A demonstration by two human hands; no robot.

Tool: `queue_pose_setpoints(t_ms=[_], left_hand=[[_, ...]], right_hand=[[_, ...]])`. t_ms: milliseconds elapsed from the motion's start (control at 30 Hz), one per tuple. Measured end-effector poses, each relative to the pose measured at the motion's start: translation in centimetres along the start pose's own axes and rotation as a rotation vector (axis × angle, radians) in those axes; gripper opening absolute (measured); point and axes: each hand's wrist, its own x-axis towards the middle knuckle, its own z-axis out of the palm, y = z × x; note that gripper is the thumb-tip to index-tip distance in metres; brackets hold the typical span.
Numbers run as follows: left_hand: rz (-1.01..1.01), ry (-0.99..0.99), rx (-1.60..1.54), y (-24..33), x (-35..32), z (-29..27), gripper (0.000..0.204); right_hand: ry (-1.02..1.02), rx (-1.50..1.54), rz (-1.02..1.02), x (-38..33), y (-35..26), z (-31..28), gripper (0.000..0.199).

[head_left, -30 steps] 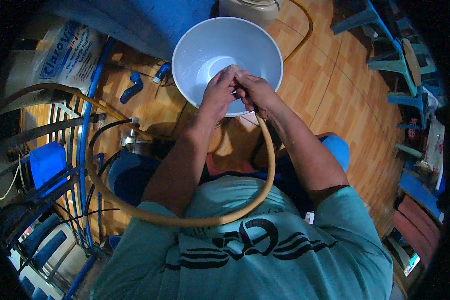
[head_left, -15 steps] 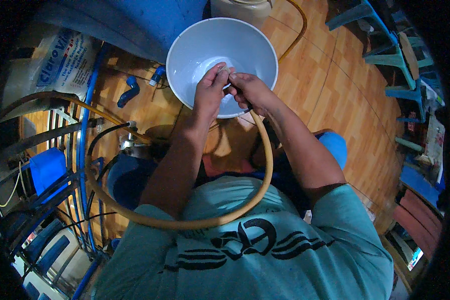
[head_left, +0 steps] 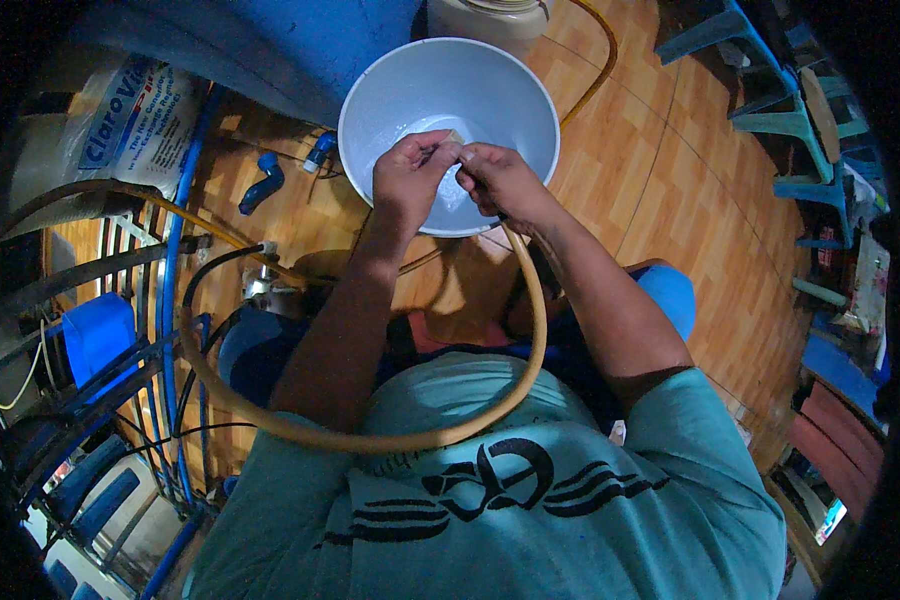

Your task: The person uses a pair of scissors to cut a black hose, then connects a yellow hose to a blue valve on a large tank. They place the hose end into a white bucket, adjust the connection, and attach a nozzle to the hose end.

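My left hand (head_left: 408,185) and my right hand (head_left: 505,185) meet over a white round tub (head_left: 518,100). The left fingers are closed in a pinch on a small pale piece (head_left: 455,136), too small to name. Close against it, the right thumb and fingertips are also pressed together. A tan hose (head_left: 536,330) runs up into my closed right hand, with a dark part where it enters the palm. Its end is hidden by the fingers. From there the hose loops across my lap and round to the left. Wet, shiny patches show inside the tub.
Blue pipe fittings (head_left: 262,184) lie on the wood-patterned tiles (head_left: 630,150) left of the tub. A large blue container (head_left: 270,50) stands beyond it, and a pale jug (head_left: 485,22) behind. Blue pipes (head_left: 173,270) rise at left; stacked stools (head_left: 795,120) stand at right.
My left hand has turned slightly and shifted left, its fingers still pinched beside the right ones. The hose loop has risen a little in view. The right hand has barely moved.
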Motion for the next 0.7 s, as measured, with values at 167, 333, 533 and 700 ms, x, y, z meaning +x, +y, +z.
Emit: queue_pose_setpoints(t_ms=[167,333,533,700], left_hand=[[-0.08,-0.018,-0.042,-0.1,0.4,-0.5,0.027],[-0.125,0.08,-0.043,-1.3,0.0,0.4,0.027],[-0.065,0.101,0.14,-1.8,0.0,0.6,0.027],[-0.42,0.055,-0.266,-0.3,1.5,0.5,0.037]], right_hand=[[0.032,-0.099,0.039,-0.2,-0.3,0.6,0.025],[0.116,-0.224,0.134,-0.2,0.0,1.0,0.028],[0.113,-0.014,0.183,0.4,0.4,1.0,0.029],[0.251,-0.427,0.029,0.6,0.9,1.7,0.032]])
